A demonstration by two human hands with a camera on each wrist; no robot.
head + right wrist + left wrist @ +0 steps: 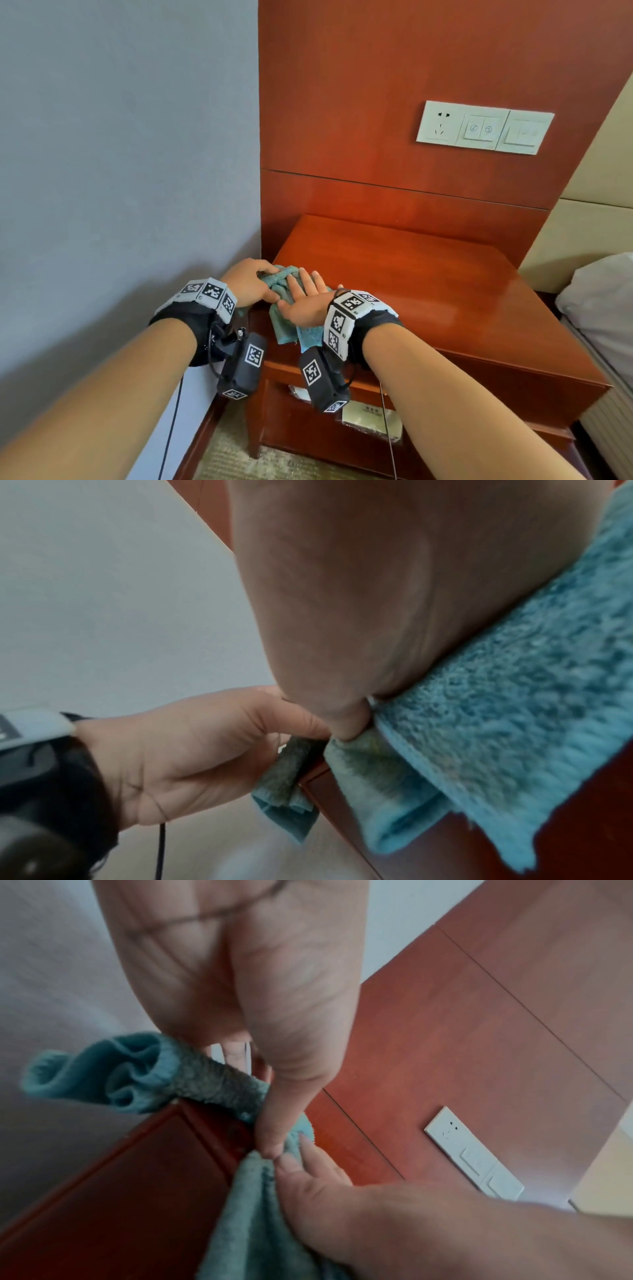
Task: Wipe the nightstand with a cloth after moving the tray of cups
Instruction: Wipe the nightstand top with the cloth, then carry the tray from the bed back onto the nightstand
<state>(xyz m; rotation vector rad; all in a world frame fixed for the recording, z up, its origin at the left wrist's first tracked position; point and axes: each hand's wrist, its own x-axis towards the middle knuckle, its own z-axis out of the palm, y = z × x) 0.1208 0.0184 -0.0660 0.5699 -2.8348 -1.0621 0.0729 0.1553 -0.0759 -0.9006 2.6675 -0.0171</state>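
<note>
The red-brown nightstand [428, 291] shows a bare glossy top in the head view. A teal cloth [284, 330] lies on its front left corner and hangs over the front edge. My left hand [250, 281] grips the bunched end of the cloth [103, 1069] at the corner, fingers curled over it and thumb [274, 1123] pressing on it. My right hand [305, 294] lies flat on the cloth [514, 737] with straight fingers, beside the left hand [205, 750]. No tray or cups are in view.
A grey wall [120, 171] runs close along the nightstand's left side. Behind it stands a wood panel with a white socket and switch plate [484, 127]. A bed [603, 308] borders the right side. A packet [371, 416] sits on the lower shelf.
</note>
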